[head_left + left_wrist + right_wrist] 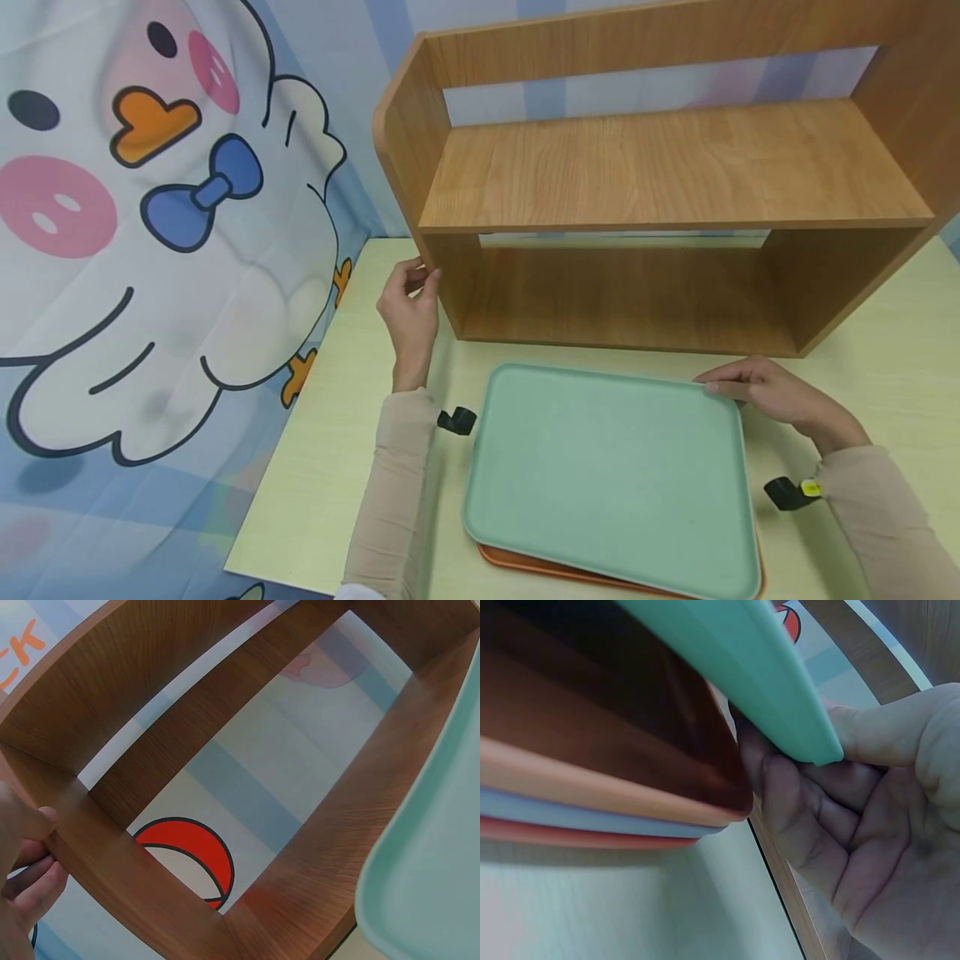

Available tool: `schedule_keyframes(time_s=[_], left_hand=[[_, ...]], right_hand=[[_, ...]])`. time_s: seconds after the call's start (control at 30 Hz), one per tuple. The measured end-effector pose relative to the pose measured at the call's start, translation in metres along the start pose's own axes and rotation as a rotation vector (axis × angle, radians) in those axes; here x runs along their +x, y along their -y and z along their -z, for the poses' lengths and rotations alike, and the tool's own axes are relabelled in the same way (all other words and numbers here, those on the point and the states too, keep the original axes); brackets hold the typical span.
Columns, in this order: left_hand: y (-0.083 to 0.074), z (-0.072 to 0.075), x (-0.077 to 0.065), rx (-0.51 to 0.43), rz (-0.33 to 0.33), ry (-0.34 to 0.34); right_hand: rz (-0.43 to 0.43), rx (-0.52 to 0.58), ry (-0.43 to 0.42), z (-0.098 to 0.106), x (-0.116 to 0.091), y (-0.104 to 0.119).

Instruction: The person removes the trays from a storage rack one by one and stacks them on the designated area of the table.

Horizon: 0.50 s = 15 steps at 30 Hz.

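The right hand pinches the far right corner of a mint-green tray, thumb on top and fingers underneath. In the right wrist view that corner of the tray is lifted off an orange-brown tray. My left hand grips the front edge of the left side panel of a wooden shelf. Seen from the left wrist, the thumb lies on the panel's front and the fingers wrap its outer side.
Under the orange-brown tray lie a bluish tray and a red tray. They rest on a pale yellow-green table, in front of the two-level shelf. A cartoon-printed cloth hangs along the left and back.
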<state>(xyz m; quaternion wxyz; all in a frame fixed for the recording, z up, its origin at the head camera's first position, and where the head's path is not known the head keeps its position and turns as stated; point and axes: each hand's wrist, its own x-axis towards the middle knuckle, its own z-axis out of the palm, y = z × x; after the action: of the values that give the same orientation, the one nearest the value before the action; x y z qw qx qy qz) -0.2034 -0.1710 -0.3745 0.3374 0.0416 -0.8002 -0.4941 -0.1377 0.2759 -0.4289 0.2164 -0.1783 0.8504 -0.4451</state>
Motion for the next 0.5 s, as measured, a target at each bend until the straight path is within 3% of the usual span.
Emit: schedule_keyframes(time_s=[0.3, 0.5], left_hand=[[-0.0009, -0.0002, 0.0003, -0.015, 0.008, -0.001], [-0.001, 0.0005, 0.0, -0.006, 0.025, 0.004]], right_hand=[[-0.045, -0.011, 0.01, 0.0008, 0.0005, 0.0007], [-0.032, -0.022, 0.033, 0.0007, 0.0021, 0.0014]])
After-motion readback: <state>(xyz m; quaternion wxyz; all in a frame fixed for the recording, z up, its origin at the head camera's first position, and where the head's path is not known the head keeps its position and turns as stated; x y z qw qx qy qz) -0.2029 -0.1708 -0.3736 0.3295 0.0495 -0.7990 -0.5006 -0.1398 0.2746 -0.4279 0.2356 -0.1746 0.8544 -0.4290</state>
